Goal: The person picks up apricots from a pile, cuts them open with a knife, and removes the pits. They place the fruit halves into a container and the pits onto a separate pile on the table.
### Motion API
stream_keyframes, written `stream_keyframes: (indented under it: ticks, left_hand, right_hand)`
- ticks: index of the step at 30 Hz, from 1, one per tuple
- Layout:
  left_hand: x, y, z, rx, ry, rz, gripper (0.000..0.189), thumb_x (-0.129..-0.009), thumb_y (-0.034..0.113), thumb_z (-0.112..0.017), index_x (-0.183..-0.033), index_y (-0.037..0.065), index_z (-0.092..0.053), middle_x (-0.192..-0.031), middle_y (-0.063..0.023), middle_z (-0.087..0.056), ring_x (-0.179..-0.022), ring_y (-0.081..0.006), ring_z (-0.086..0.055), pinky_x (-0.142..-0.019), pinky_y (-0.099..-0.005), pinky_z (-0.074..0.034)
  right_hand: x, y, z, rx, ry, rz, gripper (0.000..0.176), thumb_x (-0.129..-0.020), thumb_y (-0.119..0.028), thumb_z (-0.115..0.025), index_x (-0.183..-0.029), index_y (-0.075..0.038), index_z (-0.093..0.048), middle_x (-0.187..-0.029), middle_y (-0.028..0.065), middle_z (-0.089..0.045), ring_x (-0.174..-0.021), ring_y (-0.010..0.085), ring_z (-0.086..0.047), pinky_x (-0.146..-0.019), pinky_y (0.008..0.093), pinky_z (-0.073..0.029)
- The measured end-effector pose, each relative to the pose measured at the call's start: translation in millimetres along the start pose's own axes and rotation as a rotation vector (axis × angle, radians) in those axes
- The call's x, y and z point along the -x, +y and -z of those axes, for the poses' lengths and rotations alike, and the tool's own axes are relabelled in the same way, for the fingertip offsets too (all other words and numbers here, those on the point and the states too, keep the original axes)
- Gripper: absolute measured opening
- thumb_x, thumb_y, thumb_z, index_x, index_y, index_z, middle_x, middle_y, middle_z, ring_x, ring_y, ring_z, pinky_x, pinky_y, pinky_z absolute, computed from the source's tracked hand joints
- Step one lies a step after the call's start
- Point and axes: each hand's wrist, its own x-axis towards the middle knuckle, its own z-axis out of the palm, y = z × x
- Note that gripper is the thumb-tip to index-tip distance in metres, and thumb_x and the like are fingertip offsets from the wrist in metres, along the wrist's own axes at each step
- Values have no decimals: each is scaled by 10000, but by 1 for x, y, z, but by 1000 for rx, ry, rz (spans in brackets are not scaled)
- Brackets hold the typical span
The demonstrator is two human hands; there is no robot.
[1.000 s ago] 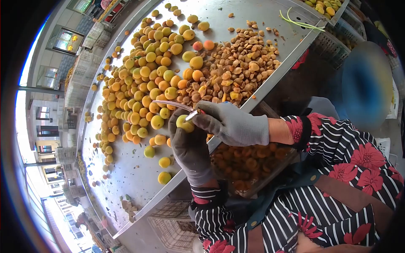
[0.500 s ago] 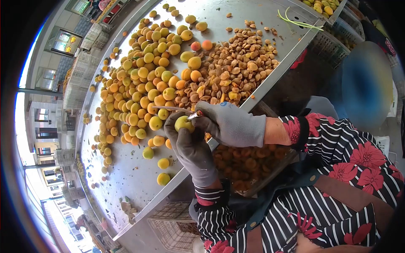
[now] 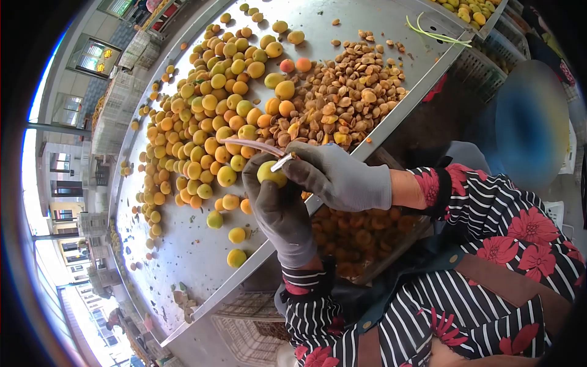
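Note:
A yellow-green apricot sits in the fingers of my left hand, which wears a grey glove with dark palm and fingers. My right hand, gloved the same way, is closed round a small pitting tool. Its shiny metal part lies right against the apricot's upper side. A thin, curved brownish-pink strip sticks out to the left from the tool, above the fruit. Both hands are close together over the near edge of the metal table.
Many loose apricots cover the table's middle. Beside them, nearer my right arm, lies a heap of apricot stones. Below the edge stands a container of apricot halves. Green stems lie at the far corner, and a plastic crate stands beyond.
The pitting tool has turned in my right hand, so more of its metal part and the curved strip shows. Both hands have shifted slightly; the apricot stays in my left hand.

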Motion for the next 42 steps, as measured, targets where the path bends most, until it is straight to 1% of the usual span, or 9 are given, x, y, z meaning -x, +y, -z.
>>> stream_keyframes:
  ticks: [4, 17, 19, 23, 25, 28, 32, 35, 42]
  left_hand:
    - [0, -5, -4, -50, 43, -34, 365, -1024, 215, -471, -1320, 3, -478, -1226, -121, -599, -1136, -216, -598, -1038, -368, -463]
    - [-3, -8, -17, -149, 165, -105, 444, -1000, 280, -495, -1312, -33, -454, -1213, -107, -526, -1080, -212, -589, -945, -337, -502]
    - [-2, -5, -16, -146, 138, -96, 455, -999, 293, -502, -1318, -26, -448, -1200, -109, -534, -1082, -216, -594, -950, -342, -503]
    - [0, -4, -17, -127, 119, -80, 455, -1000, 295, -500, -1326, -16, -441, -1174, -119, -558, -1101, -226, -601, -951, -346, -516]
    - [1, -1, -16, -166, 123, -63, 455, -1005, 297, -484, -1327, -20, -435, -1187, -119, -556, -1111, -227, -600, -944, -345, -524]
    - [0, 2, -17, -177, 137, -67, 379, -994, 215, -489, -1289, -22, -464, -1203, -128, -556, -1105, -240, -604, -918, -344, -537]
    - [0, 2, -2, -776, 77, -286, 247, -881, -78, -543, -1120, -22, -575, -1200, -165, -554, -1050, -283, -611, -874, -354, -540]
    - [-3, 10, 1, -1189, -40, -336, 317, -1014, 136, -411, -1271, -42, -469, -1173, -118, -533, -1038, -175, -585, -908, -300, -527]
    - [-2, 3, -3, -817, 23, -271, 317, -1014, 129, -407, -1254, -53, -506, -1181, -107, -536, -1063, -193, -598, -887, -299, -544]
  right_hand:
    - [1, -10, -1, 180, 49, 31, 413, -1070, -400, -445, -992, 0, -517, -834, 263, -637, -826, 487, -630, -680, 470, -495]
    - [4, 8, -13, -196, 166, 36, 425, -1082, -401, -432, -1133, -2, -568, -917, 212, -659, -867, 344, -678, -758, 386, -517]
    - [8, 0, -7, -222, 65, -57, 386, -1082, -381, -454, -1186, -21, -545, -995, 24, -615, -899, 83, -535, -769, 264, -484]
    - [6, 0, -5, -92, 58, 39, 392, -1086, -378, -442, -1188, -13, -541, -972, 30, -614, -893, 89, -525, -771, 277, -487]
    - [3, 3, -6, 23, 94, 133, 395, -1079, -383, -435, -1060, -2, -536, -861, 225, -631, -812, 414, -647, -713, 425, -507]
    - [1, -6, 2, 228, 45, 75, 365, -1069, -374, -456, -1028, -14, -504, -812, 237, -623, -790, 462, -633, -672, 465, -500]
    - [-1, -11, 10, 337, 12, 110, 352, -1063, -365, -471, -1034, -15, -495, -790, 240, -628, -792, 463, -646, -652, 482, -501]
    - [-1, -17, 15, 357, -48, 76, 342, -1065, -348, -470, -1036, -9, -501, -803, 243, -634, -782, 451, -651, -645, 478, -508]
    - [-6, -20, 10, -166, -107, -198, 450, -1079, -400, -432, -1028, 23, -577, -842, 263, -654, -800, 414, -669, -700, 417, -514]
